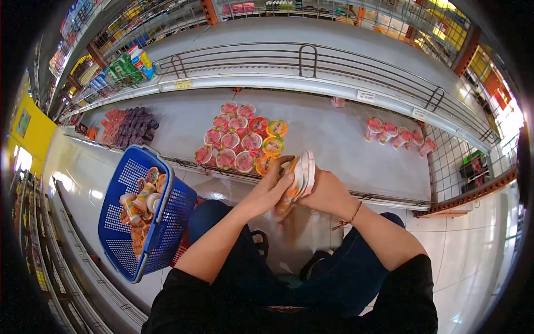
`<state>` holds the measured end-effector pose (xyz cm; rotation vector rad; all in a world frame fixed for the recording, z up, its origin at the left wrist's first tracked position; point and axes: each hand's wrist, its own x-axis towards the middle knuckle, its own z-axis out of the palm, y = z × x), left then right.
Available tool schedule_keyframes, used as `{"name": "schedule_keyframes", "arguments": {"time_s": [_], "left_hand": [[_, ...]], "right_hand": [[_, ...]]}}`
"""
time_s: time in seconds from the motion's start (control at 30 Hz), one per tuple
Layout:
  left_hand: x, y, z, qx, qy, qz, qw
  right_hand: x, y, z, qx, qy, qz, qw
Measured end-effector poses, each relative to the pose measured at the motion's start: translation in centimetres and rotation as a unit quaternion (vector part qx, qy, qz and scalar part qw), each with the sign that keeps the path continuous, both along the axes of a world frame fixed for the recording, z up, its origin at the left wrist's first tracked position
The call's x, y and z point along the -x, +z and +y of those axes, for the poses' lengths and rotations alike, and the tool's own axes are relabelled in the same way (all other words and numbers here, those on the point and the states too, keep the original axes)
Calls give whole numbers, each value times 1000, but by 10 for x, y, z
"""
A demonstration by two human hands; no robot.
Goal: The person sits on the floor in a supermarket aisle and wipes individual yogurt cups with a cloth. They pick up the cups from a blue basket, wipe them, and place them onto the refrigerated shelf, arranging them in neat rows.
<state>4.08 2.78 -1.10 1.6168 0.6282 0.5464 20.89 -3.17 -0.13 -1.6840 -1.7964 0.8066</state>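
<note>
Between my two hands, above the front edge of the bottom shelf, is a wad of white and orange cloth or soft wrapping (306, 173); its exact kind is hard to tell. My left hand (273, 185) grips it from the left, thumb on top. From the right, my right hand (327, 190) closes around its other side. Just beyond my left hand stand rows of sealed drink cups with pink lids (230, 141). A short column of cups with orange lids (273, 145) borders them on the right.
A blue plastic basket (175, 217) holding orange cups (144, 198) stands at my left. Pink cups (389, 130) sit farther right on the shelf. Dark purple packs (135, 125) lie at its left end. A wire guard rail (246, 56) fronts the shelf above.
</note>
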Motion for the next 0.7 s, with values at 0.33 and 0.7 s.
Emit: {"name": "schedule_keyframes", "arguments": {"time_s": [0.33,0.7], "left_hand": [[3,0,0,-107,-23,-169,980],[-6,-7,-5,-43,72,-28,996]], "right_hand": [[-15,15,0,194,171,371,892],[1,0,-9,-45,18,-94,994]]}}
